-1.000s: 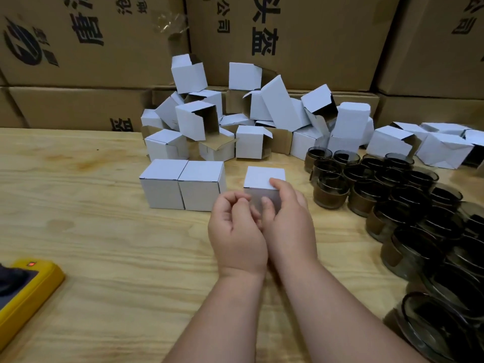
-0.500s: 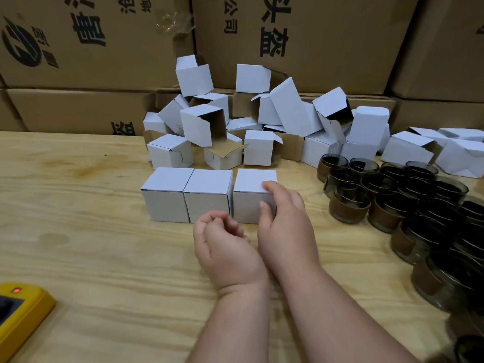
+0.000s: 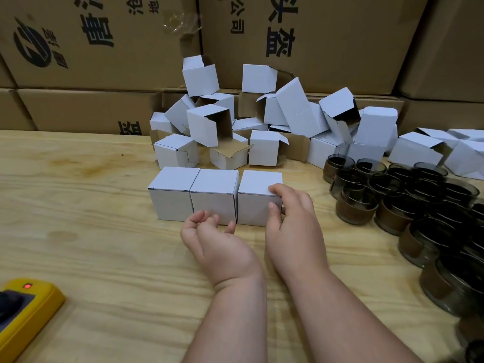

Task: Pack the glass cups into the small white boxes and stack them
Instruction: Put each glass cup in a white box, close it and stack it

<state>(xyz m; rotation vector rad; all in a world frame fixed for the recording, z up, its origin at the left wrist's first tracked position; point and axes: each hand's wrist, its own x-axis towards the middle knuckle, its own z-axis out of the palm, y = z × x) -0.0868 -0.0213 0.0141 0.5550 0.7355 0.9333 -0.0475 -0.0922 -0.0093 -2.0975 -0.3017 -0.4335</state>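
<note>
Resting right grip [image 3: 290, 218] on closed box [image 3: 258, 197]

L hand [image 3: 217, 237] loosely curled, idle; R hand [image 3: 293, 218] fingers [image 3: 275, 189] gripping

Three closed small white cardboard boxes are sitting upright in a row on the light wooden worktop [image 3: 78, 205]: left box [image 3: 171, 195], middle box [image 3: 213, 197], right box [image 3: 258, 200], sides touching or nearly so. Behind them, a pile of open empty white boxes [image 3: 262, 121] is lying tumbled. To the right, a cluster of dark smoked glass cups with brown bands [image 3: 408, 195] is standing upright, packed close.
</note>
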